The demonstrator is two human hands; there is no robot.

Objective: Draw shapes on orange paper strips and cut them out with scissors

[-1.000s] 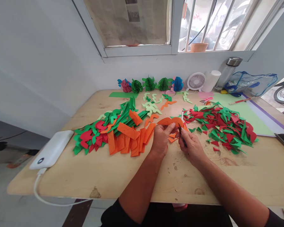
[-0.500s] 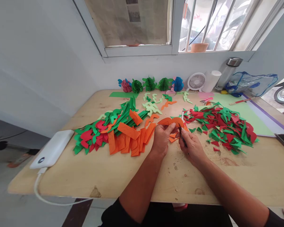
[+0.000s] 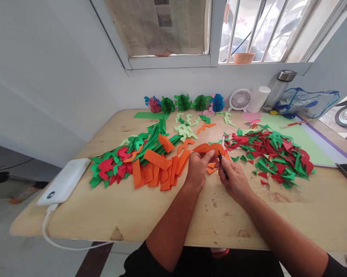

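Between the thumb and fingers of my left hand (image 3: 199,169) is a piece of orange paper (image 3: 204,148) with a wavy cut upper edge. My right hand (image 3: 234,175) is closed around dark-handled scissors (image 3: 224,172), whose blades meet the right end of that paper. Just left of my left hand lies a spread of orange paper strips (image 3: 157,174) bearing drawn lines. A cut wavy orange shape (image 3: 186,146) rests beyond them. Small orange scraps (image 3: 211,167) lie on the table between my hands.
Red and green paper cuttings (image 3: 277,154) are heaped at right; green and red cut shapes (image 3: 115,165) at left. Folded paper figures (image 3: 183,102), a small fan (image 3: 240,100) and a bottle (image 3: 279,90) stand at the back. A white power bank (image 3: 65,181) sits on the left edge.
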